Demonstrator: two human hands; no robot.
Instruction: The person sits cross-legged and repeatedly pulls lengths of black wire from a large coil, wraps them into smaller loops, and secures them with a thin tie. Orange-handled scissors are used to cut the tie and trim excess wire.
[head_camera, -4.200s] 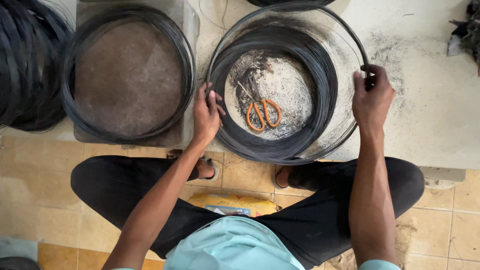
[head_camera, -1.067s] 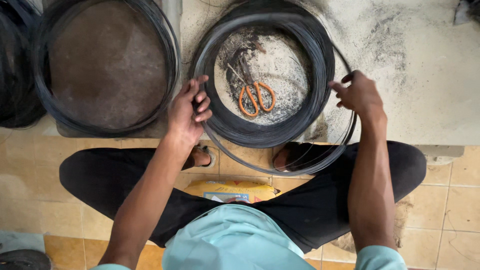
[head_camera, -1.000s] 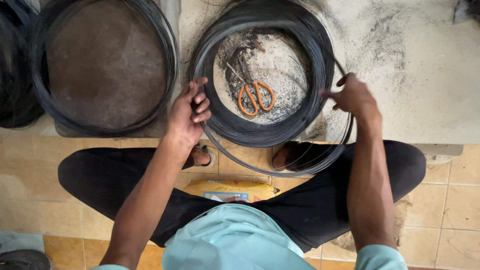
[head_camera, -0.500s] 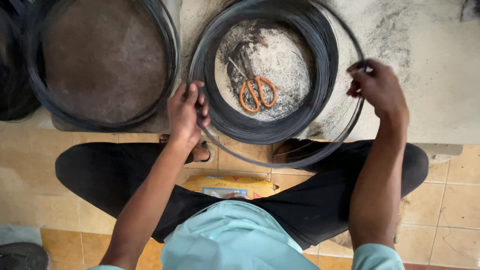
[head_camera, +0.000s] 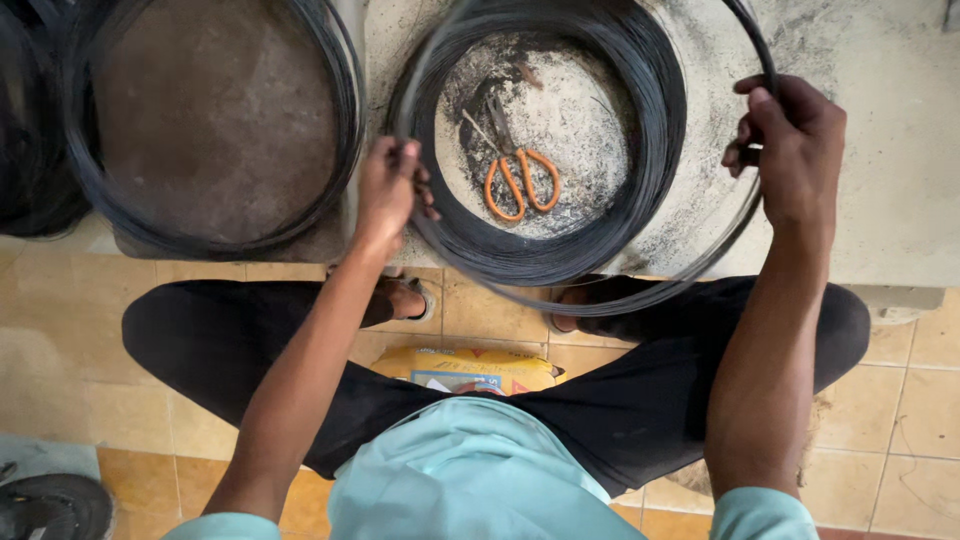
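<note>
Just beside orange scissors (head_camera: 522, 180), both hands, left (head_camera: 388, 190) and right (head_camera: 795, 150), have fingers clamped on a wire coil (head_camera: 650, 130).

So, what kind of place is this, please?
Probably a small workshop or a home work area. Coils of dark wire lie on a dusty grey slab, orange-handled scissors rest inside one coil, and the floor is tiled.
</note>
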